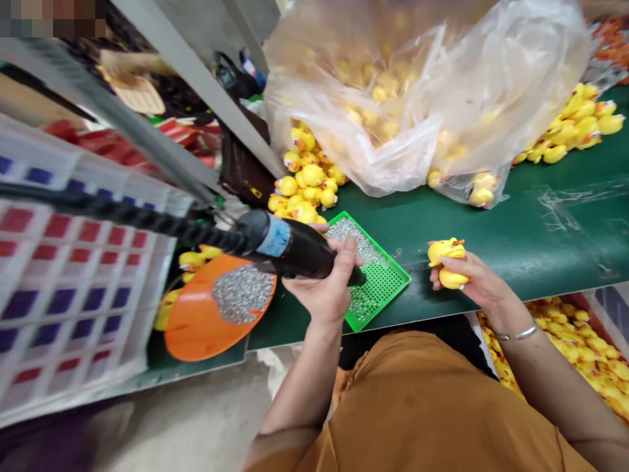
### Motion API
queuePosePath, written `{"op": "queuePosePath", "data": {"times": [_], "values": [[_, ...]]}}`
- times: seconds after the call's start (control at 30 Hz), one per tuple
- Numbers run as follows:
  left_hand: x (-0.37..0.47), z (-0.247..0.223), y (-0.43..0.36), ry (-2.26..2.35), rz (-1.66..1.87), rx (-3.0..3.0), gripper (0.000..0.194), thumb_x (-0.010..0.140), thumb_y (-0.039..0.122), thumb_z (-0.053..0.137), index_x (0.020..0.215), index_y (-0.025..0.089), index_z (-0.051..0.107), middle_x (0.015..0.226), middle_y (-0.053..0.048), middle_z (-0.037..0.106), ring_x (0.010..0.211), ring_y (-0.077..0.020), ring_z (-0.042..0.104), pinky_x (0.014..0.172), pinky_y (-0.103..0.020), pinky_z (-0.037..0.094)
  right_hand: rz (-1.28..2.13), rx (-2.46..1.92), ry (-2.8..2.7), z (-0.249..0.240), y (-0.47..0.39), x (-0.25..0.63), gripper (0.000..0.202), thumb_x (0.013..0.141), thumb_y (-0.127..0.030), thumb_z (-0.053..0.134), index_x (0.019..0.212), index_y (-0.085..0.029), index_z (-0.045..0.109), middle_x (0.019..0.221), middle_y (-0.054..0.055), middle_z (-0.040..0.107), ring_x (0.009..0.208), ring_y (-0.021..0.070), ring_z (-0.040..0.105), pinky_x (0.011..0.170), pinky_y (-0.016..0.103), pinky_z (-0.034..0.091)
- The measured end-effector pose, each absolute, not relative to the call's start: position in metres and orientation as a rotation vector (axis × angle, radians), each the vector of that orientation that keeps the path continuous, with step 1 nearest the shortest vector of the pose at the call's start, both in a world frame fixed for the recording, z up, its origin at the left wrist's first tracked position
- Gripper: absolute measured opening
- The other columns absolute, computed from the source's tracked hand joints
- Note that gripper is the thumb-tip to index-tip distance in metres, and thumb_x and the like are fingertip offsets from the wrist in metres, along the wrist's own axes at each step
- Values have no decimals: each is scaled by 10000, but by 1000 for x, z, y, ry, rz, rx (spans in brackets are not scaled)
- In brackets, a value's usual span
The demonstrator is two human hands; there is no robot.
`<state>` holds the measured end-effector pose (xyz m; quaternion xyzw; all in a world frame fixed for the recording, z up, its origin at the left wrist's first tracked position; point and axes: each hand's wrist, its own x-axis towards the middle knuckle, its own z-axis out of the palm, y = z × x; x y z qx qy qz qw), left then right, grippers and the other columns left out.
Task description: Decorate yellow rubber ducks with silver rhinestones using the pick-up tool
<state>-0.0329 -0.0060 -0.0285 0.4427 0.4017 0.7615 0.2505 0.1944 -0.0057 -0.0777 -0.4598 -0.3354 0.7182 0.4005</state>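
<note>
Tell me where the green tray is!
In the head view, the green tray lies near the middle, on the green table, right of the orange dish and partly behind the left hand.

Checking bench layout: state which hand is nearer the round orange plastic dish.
Left. The left hand, gripping a black cylindrical tool, is just right of the dish; the right hand, holding a yellow toy duck, is farther right, past the green perforated plastic tray.

Bright, even light, pale glare on plastic bag (393,141) toward surface's (521,229) far edge, crate (73,272) at left edge blurred, wide-angle stretching
</note>
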Motion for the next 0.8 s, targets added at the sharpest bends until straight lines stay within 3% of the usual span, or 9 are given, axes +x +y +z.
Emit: {"op": "queuePosePath", "data": {"times": [0.07, 0.17, 0.3, 0.43, 0.6, 0.7, 0.8], "values": [[-37, -34, -6, 1129, 2057, 1200, 306, 760, 270, 852, 986, 220, 653, 604, 83, 638, 441, -92, 599, 486, -248, 513, 1850, -1126, -828, -78, -9, 193, 540, 645, -475, 874, 1085, -208, 710, 720, 52, 725, 608, 212, 660, 608, 344, 545], [-40, -40, -6, 1157, 2048, 1203, 291, 758, 244, 847, 977, 204, 659, 607, 83, 646, 452, -86, 611, 508, -236, 528, 1958, -1017, -736, -79, -13, 193, 624, 746, -526, 727, 1271, -198, 653, 986, 114, 763, 836, 287, 724, 753, 426, 581], [-42, -44, -9, 1147, 2038, 1202, 287, 745, 228, 850, 967, 212, 670, 620, 88, 649, 450, -80, 617, 496, -219, 529, 2175, -911, -687, -83, -18, 194, 586, 880, -483, 586, 1386, -188, 571, 1206, 154, 733, 1057, 319, 718, 932, 485, 549], [-43, -46, -10, 1189, 2030, 1223, 296, 735, 253, 857, 957, 210, 666, 613, 87, 643, 433, -79, 604, 477, -215, 520, 2318, -803, -700, -89, -25, 188, 560, 833, -363, 747, 1346, -204, 586, 1186, 145, 746, 1060, 269, 729, 958, 391, 529], [-43, -48, -9, 1209, 2055, 1247, 260, 732, 206, 844, 911, 203, 656, 591, 94, 640, 426, -67, 593, 487, -201, 527, 2367, -726, -610, -98, -30, 181, 643, 689, -303, 878, 1274, -230, 622, 1124, 108, 752, 907, 214, 727, 783, 310, 552], [-43, -48, -10, 1207, 2063, 1234, 258, 729, 194, 844, 910, 200, 660, 591, 92, 644, 423, -69, 595, 480, -200, 524, 2391, -695, -512, -104, -31, 178, 689, 591, -318, 902, 1225, -211, 653, 981, 56, 737, 799, 179, 681, 716, 297, 552], [-42, -48, -11, 1229, 2065, 1225, 271, 728, 193, 847, 932, 197, 668, 596, 89, 651, 426, -73, 600, 484, -206, 528, 2343, -674, -412, -105, -31, 173, 557, 536, -321, 901, 1044, -208, 705, 800, -11, 665, 725, 146, 630, 748, 312, 564]]}}
